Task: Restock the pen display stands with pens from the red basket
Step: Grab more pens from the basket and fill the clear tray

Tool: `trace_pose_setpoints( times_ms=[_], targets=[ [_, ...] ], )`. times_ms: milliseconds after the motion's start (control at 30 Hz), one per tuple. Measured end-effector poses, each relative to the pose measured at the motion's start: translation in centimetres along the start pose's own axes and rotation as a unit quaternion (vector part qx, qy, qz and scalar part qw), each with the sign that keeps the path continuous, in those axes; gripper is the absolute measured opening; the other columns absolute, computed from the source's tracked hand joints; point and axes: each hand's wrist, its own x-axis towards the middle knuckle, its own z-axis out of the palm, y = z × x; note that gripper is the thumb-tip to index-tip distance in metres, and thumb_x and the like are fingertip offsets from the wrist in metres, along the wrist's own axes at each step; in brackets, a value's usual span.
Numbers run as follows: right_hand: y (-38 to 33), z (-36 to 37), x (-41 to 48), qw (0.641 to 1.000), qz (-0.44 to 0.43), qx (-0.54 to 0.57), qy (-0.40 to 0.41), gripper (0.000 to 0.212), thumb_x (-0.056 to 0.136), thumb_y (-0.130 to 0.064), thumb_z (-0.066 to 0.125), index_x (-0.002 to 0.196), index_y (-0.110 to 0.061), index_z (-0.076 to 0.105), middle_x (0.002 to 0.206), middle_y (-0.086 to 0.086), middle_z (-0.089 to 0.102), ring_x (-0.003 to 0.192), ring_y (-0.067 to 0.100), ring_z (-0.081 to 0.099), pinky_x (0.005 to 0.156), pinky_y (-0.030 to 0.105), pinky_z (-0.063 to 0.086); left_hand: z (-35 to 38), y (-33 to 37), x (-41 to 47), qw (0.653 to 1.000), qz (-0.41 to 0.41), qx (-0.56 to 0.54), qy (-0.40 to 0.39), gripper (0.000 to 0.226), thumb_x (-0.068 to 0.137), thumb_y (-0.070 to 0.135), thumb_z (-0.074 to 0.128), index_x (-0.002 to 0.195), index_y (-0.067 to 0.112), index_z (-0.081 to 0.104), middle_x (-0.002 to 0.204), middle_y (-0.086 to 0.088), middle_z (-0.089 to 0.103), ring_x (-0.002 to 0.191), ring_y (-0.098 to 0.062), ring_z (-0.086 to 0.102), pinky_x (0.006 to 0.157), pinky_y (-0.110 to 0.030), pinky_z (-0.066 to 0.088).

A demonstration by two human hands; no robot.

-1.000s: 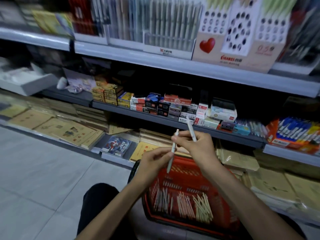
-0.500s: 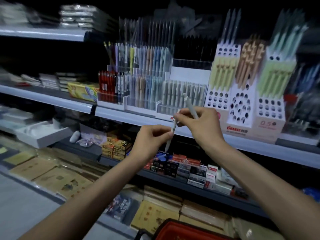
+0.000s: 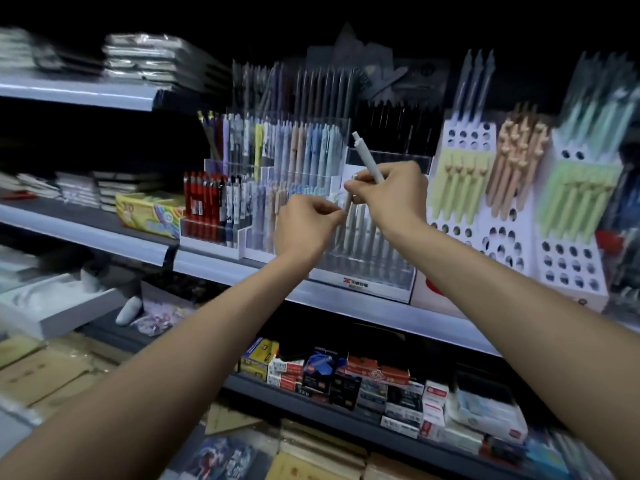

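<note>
Up at the shelf [image 3: 207, 266], both hands have risen from the basket, now out of view: right hand [image 3: 391, 194] grips a grey pen [image 3: 366, 157], left hand [image 3: 306, 228] pinches a second pen [image 3: 347, 203] before the clear stand [image 3: 381, 265], ready for slotting

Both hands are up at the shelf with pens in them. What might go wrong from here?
1. The right hand carries the grey pen while also pinching the second pen with the left hand; a split grip may drop one.
2. The clear stand behind the hands looks tightly packed, and the hands hide its slots, so a pen may jam or knock neighbours.
</note>
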Motion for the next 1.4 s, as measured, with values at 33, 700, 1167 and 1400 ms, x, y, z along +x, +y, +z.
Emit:
trace_pose_setpoints(
  times_ms=[33,700,1167,1400],
  targets=[
    [0.4,0.2,0.4,1.000,0.009,0.002,0.004,0.017,0.080,-0.020,0.089,0.071,-0.020,0.074,0.070,-0.002,0.075,0.065,0.013,0.075,0.076,0.042,0.063,0.3,0.0,0.3,1.000,-0.003,0.011,0.003,0.017,0.083,0.036,0.082,0.068,0.037,0.075,0.072,0.017,0.075,0.073,-0.006,0.072,0.075,-0.040,0.063],
    [4.0,2.9,1.8,0.996,0.044,-0.070,-0.030,0.019,0.079,-0.023,0.090,0.072,-0.014,0.074,0.064,0.001,0.074,0.061,0.018,0.074,0.069,0.043,0.065,3.7,-1.7,-1.8,0.984,-0.072,0.143,0.074,0.011,0.094,0.034,0.071,0.097,0.029,0.081,0.092,0.006,0.078,0.088,-0.022,0.072,0.069,-0.032,0.052],
    [3.7,3.7,3.0,0.992,0.052,-0.108,-0.028,0.020,0.077,-0.025,0.092,0.073,-0.013,0.076,0.066,0.001,0.071,0.067,0.020,0.071,0.071,0.040,0.062,4.1,-1.6,-1.7,0.980,-0.087,0.159,0.079,0.018,0.094,0.037,0.071,0.085,0.024,0.079,0.087,-0.002,0.077,0.089,-0.031,0.072,0.069,-0.033,0.046],
    [3.9,4.0,3.0,0.993,0.061,-0.102,-0.018,0.024,0.076,-0.027,0.093,0.070,-0.012,0.074,0.064,0.004,0.071,0.065,0.023,0.073,0.070,0.044,0.064,4.0,-1.3,-1.7,0.981,-0.087,0.159,0.073,0.019,0.095,0.035,0.070,0.085,0.023,0.079,0.087,-0.001,0.077,0.088,-0.030,0.071,0.068,-0.031,0.042]
  ],
)
